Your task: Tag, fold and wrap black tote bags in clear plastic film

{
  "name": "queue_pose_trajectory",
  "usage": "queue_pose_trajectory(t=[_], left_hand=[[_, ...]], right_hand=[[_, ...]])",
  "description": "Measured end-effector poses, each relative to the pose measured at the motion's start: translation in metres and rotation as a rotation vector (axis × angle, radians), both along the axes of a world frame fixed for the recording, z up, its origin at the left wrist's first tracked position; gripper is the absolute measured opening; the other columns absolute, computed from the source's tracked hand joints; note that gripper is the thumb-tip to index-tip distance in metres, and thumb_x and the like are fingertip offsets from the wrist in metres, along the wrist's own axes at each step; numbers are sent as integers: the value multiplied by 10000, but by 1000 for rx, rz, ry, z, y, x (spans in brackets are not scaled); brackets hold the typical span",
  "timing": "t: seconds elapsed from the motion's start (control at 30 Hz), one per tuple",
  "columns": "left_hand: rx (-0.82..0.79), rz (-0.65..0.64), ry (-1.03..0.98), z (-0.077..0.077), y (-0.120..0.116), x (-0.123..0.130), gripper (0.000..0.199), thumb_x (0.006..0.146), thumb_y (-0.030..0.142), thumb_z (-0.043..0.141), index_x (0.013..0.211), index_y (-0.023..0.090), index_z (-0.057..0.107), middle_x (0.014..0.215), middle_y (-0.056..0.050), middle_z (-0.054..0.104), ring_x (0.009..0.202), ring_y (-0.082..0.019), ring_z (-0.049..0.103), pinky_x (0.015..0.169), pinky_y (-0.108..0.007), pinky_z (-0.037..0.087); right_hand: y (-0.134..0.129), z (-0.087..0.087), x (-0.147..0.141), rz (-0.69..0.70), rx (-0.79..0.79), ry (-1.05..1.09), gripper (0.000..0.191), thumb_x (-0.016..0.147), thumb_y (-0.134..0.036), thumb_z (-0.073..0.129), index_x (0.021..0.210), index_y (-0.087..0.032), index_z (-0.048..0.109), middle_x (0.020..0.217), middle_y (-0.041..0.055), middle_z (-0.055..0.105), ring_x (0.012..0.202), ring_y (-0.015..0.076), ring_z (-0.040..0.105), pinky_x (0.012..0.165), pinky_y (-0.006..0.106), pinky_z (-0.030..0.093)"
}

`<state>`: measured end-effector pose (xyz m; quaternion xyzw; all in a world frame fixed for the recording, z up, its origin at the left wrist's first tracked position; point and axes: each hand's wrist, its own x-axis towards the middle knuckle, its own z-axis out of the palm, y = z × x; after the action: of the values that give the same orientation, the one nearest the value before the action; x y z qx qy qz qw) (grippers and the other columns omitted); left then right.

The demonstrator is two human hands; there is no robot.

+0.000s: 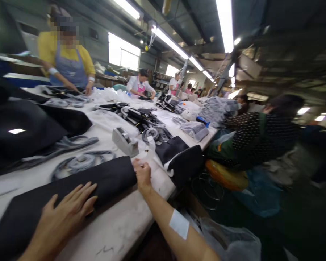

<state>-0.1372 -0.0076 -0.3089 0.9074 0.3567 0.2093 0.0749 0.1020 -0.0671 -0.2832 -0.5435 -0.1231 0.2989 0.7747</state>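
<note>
A long, flat black fabric piece (pixel 108 177) lies along the near edge of the white table (pixel 125 224). On its middle rests my left hand (pixel 67 210), palm down with fingers spread. My right hand (pixel 142 174) is closed at the far right end of the fabric, its fingers pinched around something too small to make out. Just beyond it a strip of clear tape or film (pixel 151 146) stands up near a grey tape dispenser (pixel 125 141). Coiled grey straps (pixel 81 162) lie behind the black piece.
Another black piece (pixel 179 156) hangs over the table's right edge. A large black bag (pixel 24 127) sits at the left. Black straps (pixel 136 116) and grey bundles (pixel 217 108) are piled farther back. People work across the table; a person in dotted clothing (pixel 250 134) is at the right.
</note>
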Motion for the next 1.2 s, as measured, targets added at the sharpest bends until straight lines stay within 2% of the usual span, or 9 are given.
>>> queue_pose_trajectory(t=[0.1,0.23,0.47,0.63,0.73,0.83,0.93,1.07,1.2], left_hand=[[59,35,159,12,-16,3,446,897,311,343,1271,281,585,1402,-54,499,1314,-324,445,1070,-672,231],[62,90,234,25,-24,9,395,958,314,384,1323,289,533,1423,-56,478,1331,-299,430,1088,-643,262],[37,106,201,27,-28,8,367,985,338,398,1322,290,534,1420,-49,480,1336,-294,425,1109,-637,237],[33,100,197,28,-28,9,367,994,336,389,1330,278,524,1424,-55,476,1339,-294,420,1100,-653,231],[38,103,190,28,-28,9,368,993,342,387,1327,280,528,1420,-52,481,1334,-295,427,1103,-651,228],[53,108,187,27,-28,9,371,990,336,381,1324,283,533,1420,-56,480,1332,-296,429,1109,-643,224],[60,104,191,27,-28,9,380,987,339,379,1329,278,532,1420,-59,480,1332,-300,429,1107,-646,230],[53,104,199,28,-28,8,385,985,352,385,1331,273,533,1418,-57,483,1330,-307,431,1098,-660,242],[54,100,202,28,-28,8,387,987,356,388,1338,264,524,1422,-57,477,1332,-307,429,1088,-672,247]], right_hand=[[-1,-2,7,-32,31,-41,447,587,-342,805,943,-167,601,709,-59,626,625,112,567,567,217,442],[1,-4,14,-30,139,-17,401,594,-334,806,829,-203,508,735,-76,586,609,79,555,608,208,467],[-5,5,36,4,266,123,334,632,-312,755,877,-220,547,753,-60,608,679,104,609,655,243,518],[-21,12,60,40,288,164,390,636,-333,818,918,-240,565,735,-84,619,685,81,619,656,197,517],[-26,8,55,169,218,179,466,597,-303,865,977,-207,611,866,-3,692,752,137,665,678,259,554],[-24,-1,40,252,140,200,398,629,-345,854,908,-158,639,842,58,708,728,178,681,665,307,577],[-19,-5,29,230,133,197,351,677,-364,816,907,-163,643,828,44,705,710,157,676,659,278,575],[-19,1,27,207,179,144,472,632,-264,842,1054,-191,644,919,5,689,699,103,645,642,214,544],[-26,9,35,149,228,89,500,606,-237,853,1058,-206,639,828,-50,637,648,64,591,585,161,486]])
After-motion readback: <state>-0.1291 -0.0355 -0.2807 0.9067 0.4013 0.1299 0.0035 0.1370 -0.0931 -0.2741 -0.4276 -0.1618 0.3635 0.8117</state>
